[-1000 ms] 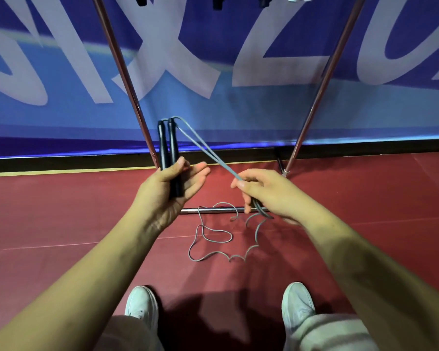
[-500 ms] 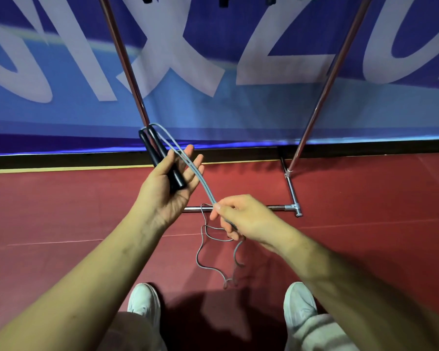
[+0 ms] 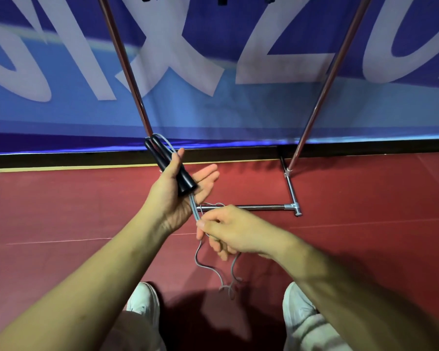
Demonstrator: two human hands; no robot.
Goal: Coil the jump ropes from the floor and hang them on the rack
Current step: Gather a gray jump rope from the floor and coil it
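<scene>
My left hand [image 3: 174, 198] holds the two black handles [image 3: 171, 168] of a jump rope side by side, thumb pressed over them, fingers stretched out. The grey cord [image 3: 194, 207] leaves the handle tops, runs down across my palm and passes into my right hand [image 3: 228, 231], which pinches both strands just below the left wrist. The rest of the cord [image 3: 213, 269] hangs in loose waves down to the red floor between my shoes. The metal rack [image 3: 312, 117] stands straight ahead, its two slanted poles rising out of view.
The rack's base bar [image 3: 254, 206] lies on the red floor [image 3: 61, 203] behind my hands. A blue banner [image 3: 213, 110] covers the wall behind. Dark handle ends [image 3: 222, 0] of hung ropes show at the top edge. My white shoes [image 3: 143, 300] are at the bottom.
My left hand tilted the handles over to the left. My right hand slid left and down along the cord, closing in under the left hand, and the slack on the floor has shortened.
</scene>
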